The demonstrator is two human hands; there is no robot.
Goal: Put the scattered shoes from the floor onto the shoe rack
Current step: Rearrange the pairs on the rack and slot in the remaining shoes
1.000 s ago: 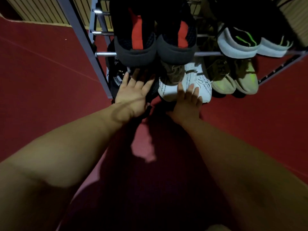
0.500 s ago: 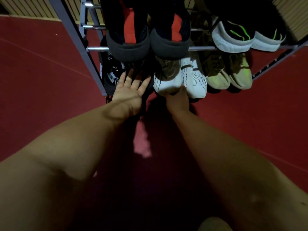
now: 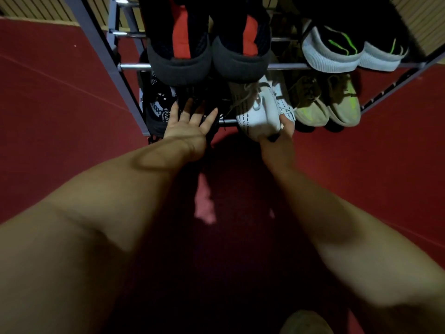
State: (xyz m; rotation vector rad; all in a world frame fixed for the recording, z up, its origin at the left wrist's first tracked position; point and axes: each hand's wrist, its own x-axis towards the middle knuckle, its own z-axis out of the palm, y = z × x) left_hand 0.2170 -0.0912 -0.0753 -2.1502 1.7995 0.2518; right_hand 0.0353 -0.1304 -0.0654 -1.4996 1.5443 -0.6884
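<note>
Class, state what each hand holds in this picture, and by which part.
The right hand grips the white shoe by its near end. The left hand, fingers spread, holds nothing.

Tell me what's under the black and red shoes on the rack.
Under the black and red shoes, on the lower shelf: a black-and-white shoe at left, the open left hand extended into shadow, and a white shoe gripped by the right hand. Their far ends are covered.
</note>
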